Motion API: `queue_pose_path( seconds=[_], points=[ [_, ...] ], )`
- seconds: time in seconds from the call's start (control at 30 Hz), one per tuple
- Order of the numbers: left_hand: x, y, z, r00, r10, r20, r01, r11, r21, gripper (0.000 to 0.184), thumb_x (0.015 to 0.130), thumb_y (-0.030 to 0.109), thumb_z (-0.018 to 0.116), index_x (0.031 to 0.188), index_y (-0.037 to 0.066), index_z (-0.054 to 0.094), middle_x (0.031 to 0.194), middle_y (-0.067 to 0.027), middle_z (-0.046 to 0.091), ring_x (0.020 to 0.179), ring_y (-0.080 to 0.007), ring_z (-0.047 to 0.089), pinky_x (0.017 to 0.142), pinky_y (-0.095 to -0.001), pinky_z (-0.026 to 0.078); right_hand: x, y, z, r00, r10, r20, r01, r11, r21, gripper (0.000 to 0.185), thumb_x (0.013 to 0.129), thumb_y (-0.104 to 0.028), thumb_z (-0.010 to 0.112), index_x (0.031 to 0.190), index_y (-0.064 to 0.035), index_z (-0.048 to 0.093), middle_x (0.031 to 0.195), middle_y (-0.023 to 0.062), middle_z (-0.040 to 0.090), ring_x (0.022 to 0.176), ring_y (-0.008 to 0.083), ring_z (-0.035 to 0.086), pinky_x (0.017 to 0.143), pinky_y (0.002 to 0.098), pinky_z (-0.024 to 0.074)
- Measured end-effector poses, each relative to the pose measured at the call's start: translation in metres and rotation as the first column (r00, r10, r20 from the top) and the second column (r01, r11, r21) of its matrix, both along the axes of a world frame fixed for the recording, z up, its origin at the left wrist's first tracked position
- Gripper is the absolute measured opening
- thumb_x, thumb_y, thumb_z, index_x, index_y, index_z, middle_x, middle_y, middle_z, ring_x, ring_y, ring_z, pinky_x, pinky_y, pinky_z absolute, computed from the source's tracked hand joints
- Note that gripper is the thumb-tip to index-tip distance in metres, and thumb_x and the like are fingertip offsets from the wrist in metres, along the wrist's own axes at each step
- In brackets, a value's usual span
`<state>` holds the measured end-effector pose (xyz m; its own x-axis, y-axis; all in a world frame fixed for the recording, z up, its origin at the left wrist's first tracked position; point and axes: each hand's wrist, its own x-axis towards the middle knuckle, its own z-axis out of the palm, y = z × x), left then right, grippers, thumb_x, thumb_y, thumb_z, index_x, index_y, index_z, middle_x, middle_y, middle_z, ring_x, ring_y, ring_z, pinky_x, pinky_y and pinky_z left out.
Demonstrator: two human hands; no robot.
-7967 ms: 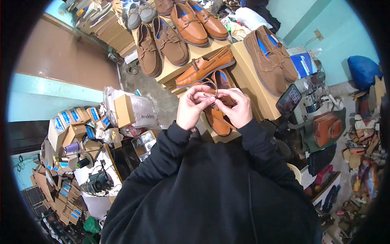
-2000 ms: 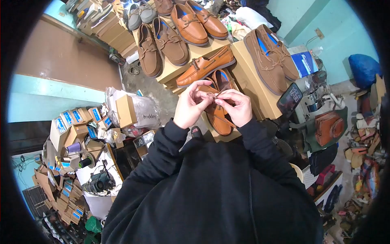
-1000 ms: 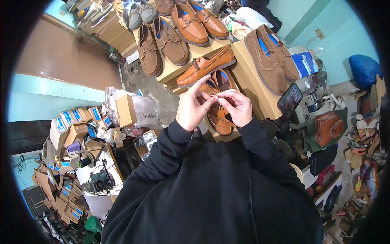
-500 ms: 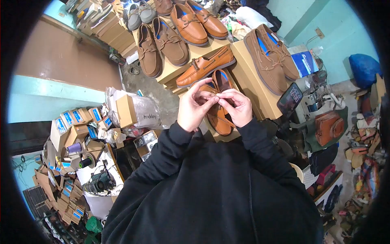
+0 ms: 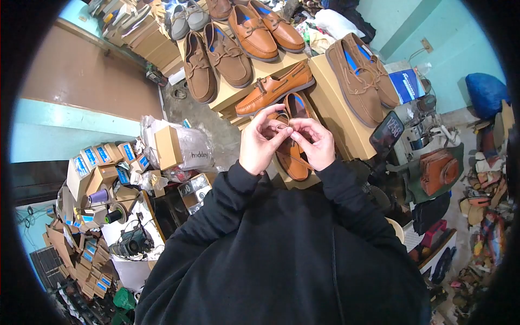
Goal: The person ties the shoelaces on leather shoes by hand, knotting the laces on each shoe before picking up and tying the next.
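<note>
Pale turquoise walls surround a crowded shoe workshop. Large digits on a phone read 12:56; a blue box beside it carries slanted white lettering that looks like "RECORD". Dark print on a clear plastic bag starts with "h" and ends in "ey" — the middle is unclear — and the blue labels on the stacked cartons are too small to read.

Both forearms reach forward in black sleeves, wrists close together. Left hand has its thumb and fingers curved round, pinching a thin looped lace; right hand pinches it too between thumb and index finger, the tips nearly meeting. Directly below lie 2 tan shoes, toes towards the wearer, with 1 matching shoe across the heel end.
</note>
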<state>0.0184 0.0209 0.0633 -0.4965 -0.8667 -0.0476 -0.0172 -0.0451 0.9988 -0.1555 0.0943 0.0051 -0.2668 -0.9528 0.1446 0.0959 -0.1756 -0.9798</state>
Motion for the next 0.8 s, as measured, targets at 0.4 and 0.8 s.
queue_pose_path(
  seconds=[0.4, 0.8],
  points=[
    [0.000, -0.006, -0.006, 0.999, -0.020, -0.036, 0.020, 1.000, 0.023, 0.040, 0.100, -0.002, 0.079, 0.137, 0.001, 0.065, 0.103, -0.0079, 0.082, 0.096, -0.0109, 0.077, 0.090, -0.0262, 0.060, -0.002, -0.001, -0.006, 0.999, 0.013, -0.043, -0.015, 0.999, -0.041, 0.025, 0.098, 0.004, 0.081, 0.122, 0.0008, 0.079, 0.112, 0.0074, 0.076, 0.100, 0.0137, 0.075, 0.088, 0.0275, 0.0610],
    [0.005, -0.020, -0.007, 0.995, -0.062, -0.078, 0.073, 0.986, 0.147, 0.029, 0.102, 0.001, 0.078, 0.129, 0.001, 0.067, 0.097, -0.0037, 0.080, 0.086, -0.0068, 0.073, 0.081, -0.0240, 0.058, -0.005, -0.003, 0.009, 0.944, -0.086, -0.319, 0.054, 0.993, -0.106, 0.015, 0.093, 0.001, 0.086, 0.108, -0.0009, 0.083, 0.105, 0.0094, 0.079, 0.093, 0.0167, 0.077, 0.082, 0.0304, 0.0624]
  ],
)
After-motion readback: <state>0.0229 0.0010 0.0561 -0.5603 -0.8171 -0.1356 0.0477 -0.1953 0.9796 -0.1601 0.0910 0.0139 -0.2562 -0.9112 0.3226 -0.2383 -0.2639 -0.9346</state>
